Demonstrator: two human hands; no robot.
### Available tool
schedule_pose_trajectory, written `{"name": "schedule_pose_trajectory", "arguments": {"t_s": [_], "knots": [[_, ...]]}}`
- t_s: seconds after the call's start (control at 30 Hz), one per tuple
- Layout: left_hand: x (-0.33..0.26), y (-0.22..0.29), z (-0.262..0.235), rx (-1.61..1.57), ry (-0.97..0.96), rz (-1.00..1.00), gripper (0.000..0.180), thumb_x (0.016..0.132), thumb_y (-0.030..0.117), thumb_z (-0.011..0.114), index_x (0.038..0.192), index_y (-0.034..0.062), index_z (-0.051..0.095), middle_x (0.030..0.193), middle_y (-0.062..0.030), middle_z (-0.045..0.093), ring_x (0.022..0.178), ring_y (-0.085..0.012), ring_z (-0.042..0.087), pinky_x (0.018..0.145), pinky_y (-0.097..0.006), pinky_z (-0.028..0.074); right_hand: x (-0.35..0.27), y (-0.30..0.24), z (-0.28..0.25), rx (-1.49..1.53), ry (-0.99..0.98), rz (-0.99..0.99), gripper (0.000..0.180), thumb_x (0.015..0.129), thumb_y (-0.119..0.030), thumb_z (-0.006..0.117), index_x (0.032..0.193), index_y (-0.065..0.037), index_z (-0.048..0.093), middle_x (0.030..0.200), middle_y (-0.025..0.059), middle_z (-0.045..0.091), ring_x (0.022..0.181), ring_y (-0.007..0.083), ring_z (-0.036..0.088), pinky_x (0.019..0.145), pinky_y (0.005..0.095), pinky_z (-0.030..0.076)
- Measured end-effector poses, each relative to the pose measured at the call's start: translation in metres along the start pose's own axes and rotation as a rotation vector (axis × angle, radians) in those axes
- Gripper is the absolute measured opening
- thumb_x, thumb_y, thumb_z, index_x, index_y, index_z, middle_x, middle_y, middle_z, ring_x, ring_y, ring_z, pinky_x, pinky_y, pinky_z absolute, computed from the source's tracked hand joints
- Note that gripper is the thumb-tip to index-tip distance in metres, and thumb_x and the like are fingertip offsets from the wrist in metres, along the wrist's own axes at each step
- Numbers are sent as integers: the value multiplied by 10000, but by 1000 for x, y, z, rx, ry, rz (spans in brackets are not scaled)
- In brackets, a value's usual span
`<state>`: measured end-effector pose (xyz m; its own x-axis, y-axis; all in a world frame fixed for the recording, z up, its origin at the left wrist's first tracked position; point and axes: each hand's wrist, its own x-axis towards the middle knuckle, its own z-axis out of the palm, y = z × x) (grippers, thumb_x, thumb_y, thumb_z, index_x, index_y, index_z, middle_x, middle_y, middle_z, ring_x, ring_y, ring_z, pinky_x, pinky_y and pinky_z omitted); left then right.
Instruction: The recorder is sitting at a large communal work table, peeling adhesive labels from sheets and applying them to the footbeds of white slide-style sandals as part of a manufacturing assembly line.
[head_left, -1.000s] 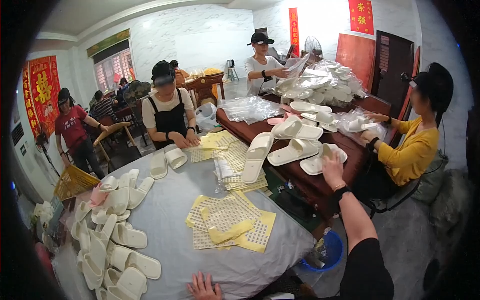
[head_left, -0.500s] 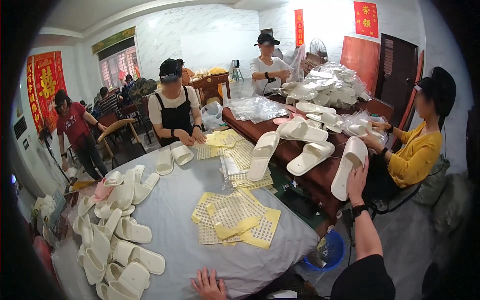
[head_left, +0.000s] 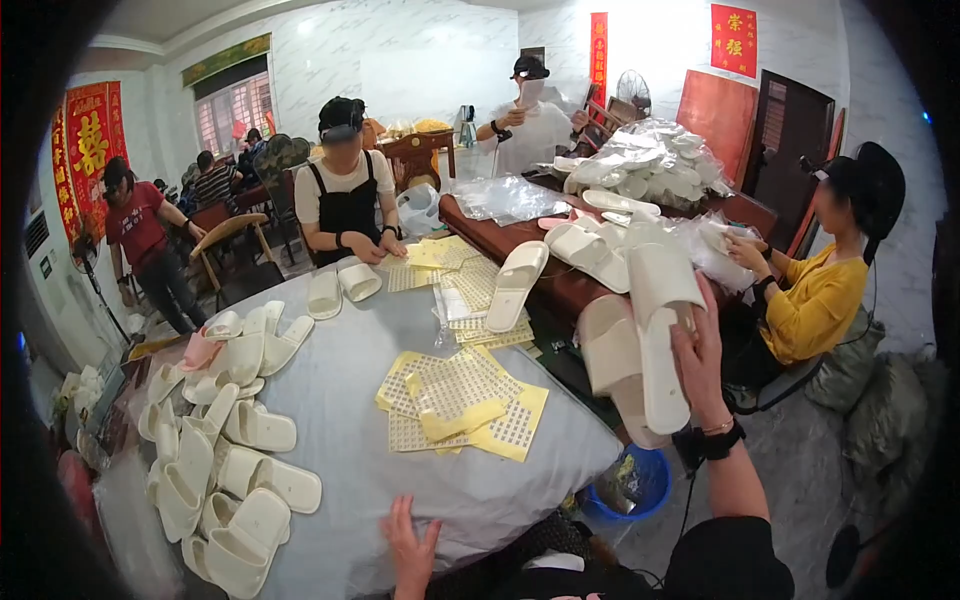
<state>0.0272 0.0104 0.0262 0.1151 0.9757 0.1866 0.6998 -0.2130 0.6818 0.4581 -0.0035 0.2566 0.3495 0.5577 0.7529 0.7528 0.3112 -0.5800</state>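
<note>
My right hand [head_left: 702,355] is wrapped round the side of a cream slipper [head_left: 663,350], lifted beyond the table's right edge. A second cream slipper [head_left: 608,350] overlaps behind it, its lower end smeared by motion; whether my fingers grip that one too is hidden. My left hand [head_left: 410,545] rests at the near edge of the grey-covered table [head_left: 340,400], fingers spread and holding nothing. In front of it lie yellow-backed sheets of small printed stickers [head_left: 460,400]. Another cream slipper [head_left: 517,287] lies at the table's right side.
Many cream slippers [head_left: 260,430] are heaped at the left. A brown table [head_left: 470,228] bears bagged slippers [head_left: 650,165]. A blue bin [head_left: 640,480] stands below right. Co-workers sit or stand around: one in yellow [head_left: 820,310], one in black straps [head_left: 350,205].
My right hand has brought its slipper left and nearer; another slipper now overlaps it. My left hand's fingers have spread wider. The far co-worker has raised a clear bag.
</note>
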Motion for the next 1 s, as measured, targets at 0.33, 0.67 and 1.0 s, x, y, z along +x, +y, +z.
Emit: {"name": "schedule_pose_trajectory", "arguments": {"t_s": [0.33, 0.67, 1.0], "knots": [[-27, 50, 7, -1577, -120, -121, 639, 981, 306, 668, 1475, 35, 366, 1477, -93, 436, 1333, -232, 464, 1104, -386, 405, -82, -93, 75, 168, -433, -283, 354, 881, -62, 704, 1198, 82, 644, 1596, 266, 288, 1464, 439, 323, 1176, 432, 305], [3, -7, -52, -1410, 299, -386, 677, 1008, 151, 614, 1564, 54, 241, 1521, -137, 420, 1359, -252, 455, 1117, -394, 393, -141, -47, 188, 284, -728, -310, 218, 835, -67, 722, 1026, 4, 643, 1564, 231, 352, 1400, 417, 420, 1106, 449, 423], [-2, -9, -31, -192, 299, -80, 706, 901, -7, 582, 1550, 40, 308, 1636, -222, 198, 1506, -392, 216, 1216, -457, 227, -207, 3, 201, 227, -801, -69, 378, 932, -89, 632, 1302, -21, 591, 1485, 220, 455, 1303, 400, 515, 1056, 422, 459]]}}
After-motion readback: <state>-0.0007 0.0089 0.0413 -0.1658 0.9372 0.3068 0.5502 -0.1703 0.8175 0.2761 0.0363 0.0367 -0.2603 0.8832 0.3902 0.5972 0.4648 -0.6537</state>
